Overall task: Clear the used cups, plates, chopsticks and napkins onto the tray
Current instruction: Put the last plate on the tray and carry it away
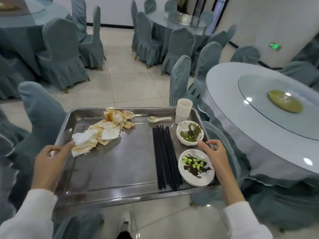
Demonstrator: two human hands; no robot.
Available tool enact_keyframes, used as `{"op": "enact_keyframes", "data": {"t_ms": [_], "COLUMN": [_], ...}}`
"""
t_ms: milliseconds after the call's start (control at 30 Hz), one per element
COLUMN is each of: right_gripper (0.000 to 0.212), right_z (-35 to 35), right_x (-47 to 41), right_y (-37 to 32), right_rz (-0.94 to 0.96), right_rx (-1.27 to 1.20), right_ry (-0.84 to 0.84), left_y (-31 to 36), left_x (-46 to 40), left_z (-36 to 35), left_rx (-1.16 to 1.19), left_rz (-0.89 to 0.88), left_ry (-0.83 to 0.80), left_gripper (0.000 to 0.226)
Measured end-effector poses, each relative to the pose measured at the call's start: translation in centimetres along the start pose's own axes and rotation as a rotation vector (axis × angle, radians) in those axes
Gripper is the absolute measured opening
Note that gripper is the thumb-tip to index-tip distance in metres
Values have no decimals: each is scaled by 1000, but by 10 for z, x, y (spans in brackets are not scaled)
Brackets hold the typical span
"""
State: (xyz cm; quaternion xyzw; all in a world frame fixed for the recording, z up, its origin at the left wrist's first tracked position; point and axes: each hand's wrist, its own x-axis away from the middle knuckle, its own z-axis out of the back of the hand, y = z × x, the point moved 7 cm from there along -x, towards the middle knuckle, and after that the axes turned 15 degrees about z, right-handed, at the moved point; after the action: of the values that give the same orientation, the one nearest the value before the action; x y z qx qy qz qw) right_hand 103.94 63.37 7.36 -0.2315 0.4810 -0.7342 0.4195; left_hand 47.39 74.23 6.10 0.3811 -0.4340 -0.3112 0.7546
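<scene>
A steel tray (112,168) is in front of me, above the floor. My left hand (50,163) grips its left rim and my right hand (215,157) grips its right rim, thumbs on top. On the tray lie stained crumpled napkins (105,130) at the back left and a bundle of black chopsticks (165,156) right of the middle. A white spoon (158,119) and a stack of white cups (183,111) are at the back right. A dirty bowl (189,135) and a dirty plate (196,167) sit along the right side.
A round table (269,128) with a glass turntable (279,107) stands close on the right. Chairs in grey-blue covers (43,118) crowd both sides of the tray. More covered tables and chairs (65,54) stand further back across a tiled floor (127,87).
</scene>
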Motion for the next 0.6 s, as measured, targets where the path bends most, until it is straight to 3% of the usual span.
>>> {"op": "enact_keyframes", "data": {"t_ms": [233,367,600], "right_gripper": [51,44,63], "right_z": [20,42,83], "right_x": [-33,-36,-7], "right_y": [-7,-10,-8], "right_rz": [-64,-126,-204], "right_rx": [35,47,41], "right_ry": [193,307,466], "left_y": [70,114,154], "left_x": [-69,-83,-87], "left_z": [-83,-140,-225], "left_rx": [-59,-136,-213], "left_rz": [-48,-127,-193], "left_ry": [-148,-276,-432], "left_gripper": [62,48,62]}}
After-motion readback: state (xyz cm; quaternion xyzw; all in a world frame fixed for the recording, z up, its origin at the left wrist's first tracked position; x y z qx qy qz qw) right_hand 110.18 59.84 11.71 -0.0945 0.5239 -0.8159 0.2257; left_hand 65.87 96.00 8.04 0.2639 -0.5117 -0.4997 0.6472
